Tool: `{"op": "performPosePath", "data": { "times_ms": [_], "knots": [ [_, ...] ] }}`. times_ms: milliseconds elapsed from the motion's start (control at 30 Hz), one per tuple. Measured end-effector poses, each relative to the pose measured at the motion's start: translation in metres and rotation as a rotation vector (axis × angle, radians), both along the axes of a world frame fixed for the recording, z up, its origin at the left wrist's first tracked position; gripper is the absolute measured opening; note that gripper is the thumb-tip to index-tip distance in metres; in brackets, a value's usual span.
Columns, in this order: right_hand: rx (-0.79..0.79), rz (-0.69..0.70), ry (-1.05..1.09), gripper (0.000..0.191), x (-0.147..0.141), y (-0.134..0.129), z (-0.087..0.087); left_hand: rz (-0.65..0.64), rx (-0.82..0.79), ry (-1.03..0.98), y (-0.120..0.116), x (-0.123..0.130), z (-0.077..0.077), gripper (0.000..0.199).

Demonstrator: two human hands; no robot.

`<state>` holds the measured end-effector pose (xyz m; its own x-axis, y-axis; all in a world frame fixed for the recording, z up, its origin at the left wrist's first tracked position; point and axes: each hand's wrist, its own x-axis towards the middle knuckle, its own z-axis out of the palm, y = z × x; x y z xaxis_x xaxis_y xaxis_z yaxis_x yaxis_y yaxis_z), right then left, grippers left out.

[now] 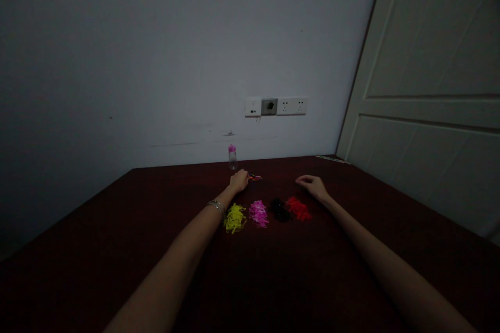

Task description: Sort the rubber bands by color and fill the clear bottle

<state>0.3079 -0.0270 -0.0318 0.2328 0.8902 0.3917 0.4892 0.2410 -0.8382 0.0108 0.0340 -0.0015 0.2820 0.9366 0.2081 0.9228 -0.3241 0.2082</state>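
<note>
My left hand (239, 181) rests on the far part of the table with its fingers curled closed. Right beside its fingers lies a small mixed-colour cluster of rubber bands (255, 177); whether the fingers grip any is hidden. Across from it, my right hand (313, 185) is held with thumb and fingers pinched together, and anything in the pinch is too small to make out. Between my forearms lie loose piles of what look like small rubber bands: yellow (235, 218), pink (258, 214), black (279, 209) and red (299, 208). The red pile is nearest my right hand.
A clear bottle with a pink cap (233, 157) stands upright behind my left hand, near the wall. The dark red table (250, 281) meets a white wall with sockets (292, 106). A pale panelled door (425, 156) rises at the right. The scene is dim.
</note>
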Motion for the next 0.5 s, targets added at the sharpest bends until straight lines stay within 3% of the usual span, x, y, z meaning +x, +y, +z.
{"op": "performPosePath", "data": {
  "times_ms": [233,500],
  "knots": [
    [0.004,0.000,0.000,0.024,0.000,0.000,0.000,0.009,-0.002,-0.068,0.001,0.000,-0.003,0.028],
    [-0.008,0.022,-0.045,0.025,0.002,0.001,-0.002,-0.035,-0.175,-0.593,0.005,-0.001,-0.001,0.019]
  ]
}}
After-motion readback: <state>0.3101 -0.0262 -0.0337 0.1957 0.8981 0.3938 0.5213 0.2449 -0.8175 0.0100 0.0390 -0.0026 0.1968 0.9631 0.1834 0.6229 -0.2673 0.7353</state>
